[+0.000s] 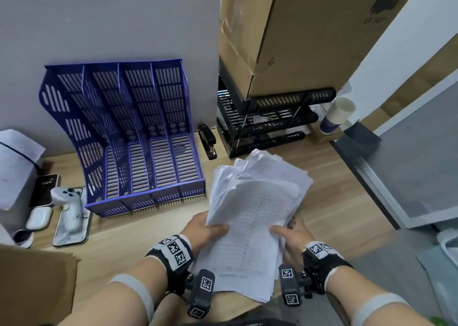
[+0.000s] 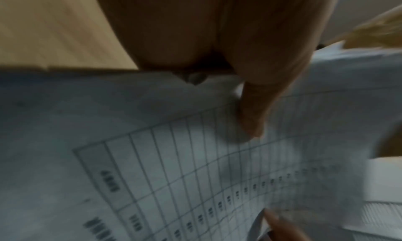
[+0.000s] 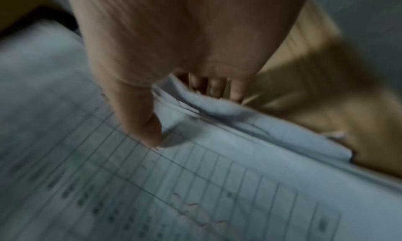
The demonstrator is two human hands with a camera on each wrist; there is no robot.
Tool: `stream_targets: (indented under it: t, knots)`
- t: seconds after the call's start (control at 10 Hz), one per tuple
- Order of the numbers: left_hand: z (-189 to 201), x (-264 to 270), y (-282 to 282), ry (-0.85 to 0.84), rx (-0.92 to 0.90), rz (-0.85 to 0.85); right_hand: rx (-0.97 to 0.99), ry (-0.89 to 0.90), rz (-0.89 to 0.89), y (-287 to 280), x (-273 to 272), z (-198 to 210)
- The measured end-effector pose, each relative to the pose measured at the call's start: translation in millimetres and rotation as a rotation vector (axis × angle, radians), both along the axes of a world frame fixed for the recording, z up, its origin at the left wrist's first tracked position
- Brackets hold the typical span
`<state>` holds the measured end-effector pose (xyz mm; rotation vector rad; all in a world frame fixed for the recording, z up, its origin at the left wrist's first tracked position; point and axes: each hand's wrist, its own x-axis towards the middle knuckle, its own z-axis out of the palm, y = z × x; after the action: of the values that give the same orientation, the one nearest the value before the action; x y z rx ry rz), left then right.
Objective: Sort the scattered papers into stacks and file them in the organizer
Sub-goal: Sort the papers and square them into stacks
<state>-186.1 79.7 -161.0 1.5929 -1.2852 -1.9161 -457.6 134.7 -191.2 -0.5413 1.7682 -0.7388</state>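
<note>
A thick, uneven stack of white papers [image 1: 255, 214] printed with ruled tables is held up over the wooden desk [image 1: 334, 196], right of the organizer. My left hand [image 1: 205, 229] grips its left edge, thumb on the top sheet [image 2: 217, 176], fingers underneath. My right hand [image 1: 290, 234] grips the right edge the same way, thumb pressed on the sheet [image 3: 217, 184] and fingers curled below. The blue slotted organizer [image 1: 138, 137] with several upright compartments stands at the back left against the wall, holding no papers.
A black stapler [image 1: 208, 141] lies beside the organizer. Black stacked trays [image 1: 267, 120] carry a big cardboard box [image 1: 297, 33]. Paper cups [image 1: 337, 115] sit at right. Phones, an earbud case and a controller [image 1: 69, 209] lie at left, cardboard [image 1: 34, 283] in the near-left corner.
</note>
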Motion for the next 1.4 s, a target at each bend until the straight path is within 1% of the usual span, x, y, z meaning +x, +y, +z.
stream_targets:
  t: [0.1,0.2,0.3,0.4,0.5,0.6,0.7,0.8,0.9,1.0,1.1,1.2,1.3,1.4]
  knots:
    - [24.7,13.3,-6.3,0.074,-0.218,-0.027,-0.223,-0.049,-0.095,-16.2,18.0,28.1]
    - [51.9,30.5,-18.4,0.114,-0.38,0.029,-0.482,-0.093,-0.117,-33.2,41.8,75.1]
    - [55.6,54.7,-24.7,-0.002,-0.324,0.267,-0.647,-0.079,-0.045,-36.5,69.1,117.8]
    - [33.7,78.3,-9.0,-0.038,-0.098,0.498,-0.682,-0.058,0.041,-28.6,91.2,121.0]
    - [40.7,81.2,4.0,0.135,-0.025,0.443,-0.735,0.054,0.086,-23.3,106.6,97.0]
    - [48.7,80.3,5.4,0.217,-0.174,0.346,-0.605,0.044,0.076,-22.7,113.1,99.4]
    - [45.8,77.8,1.8,0.286,-0.35,0.329,-0.545,0.066,0.125,-28.0,113.4,106.2]
    - [50.9,71.5,-5.6,0.154,-0.502,0.26,-0.518,0.127,0.146,-30.2,111.6,97.5]
    - [54.4,67.7,-16.1,-0.091,-0.602,0.229,-0.455,0.12,0.177,-27.9,106.0,93.4]
    - [52.1,75.4,-14.8,0.161,-0.341,0.348,-0.394,0.179,0.295,-30.2,96.6,95.6]
    - [37.5,83.9,-7.3,0.257,-0.082,0.355,-0.31,0.124,0.377,-29.4,96.2,94.6]
    - [12.9,92.8,5.0,0.004,-0.007,0.23,-0.17,0.236,0.504,-22.8,104.3,73.5]
    - [-7.1,102.3,18.1,-0.235,0.034,0.161,-0.095,0.299,0.565,-15.2,114.5,43.1]
    - [-21.3,117.1,27.9,-0.366,0.101,0.219,-0.063,0.284,0.474,-10.9,125.3,28.0]
